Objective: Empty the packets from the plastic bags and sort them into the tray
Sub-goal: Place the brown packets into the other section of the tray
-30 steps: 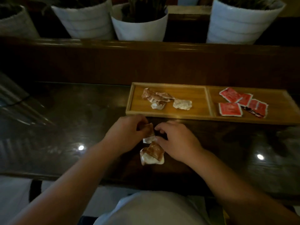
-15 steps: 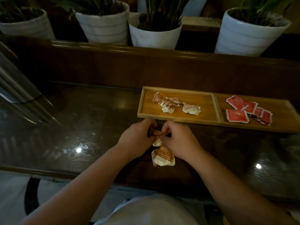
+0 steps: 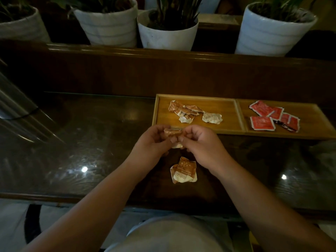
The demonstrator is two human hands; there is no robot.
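Note:
My left hand (image 3: 152, 144) and my right hand (image 3: 201, 144) together pinch a brown-and-white packet (image 3: 171, 132) just in front of the wooden tray (image 3: 240, 131). A pale bit shows below it between my fingers. More brown packets (image 3: 183, 171) lie on the dark table close to me, under my hands. The tray's left compartment holds several brown packets (image 3: 183, 111) and a pale crumpled one (image 3: 212, 118). Its right compartment holds several red packets (image 3: 267, 117).
A dark wooden ledge (image 3: 163, 57) runs behind the table, carrying several white plant pots (image 3: 169, 35). A crumpled clear plastic bag (image 3: 325, 155) lies at the right edge. The glossy table's front edge (image 3: 54, 197) is near my body.
Both hands have lifted the brown packet up from the pile toward the tray's front edge. The camera view has tilted up slightly.

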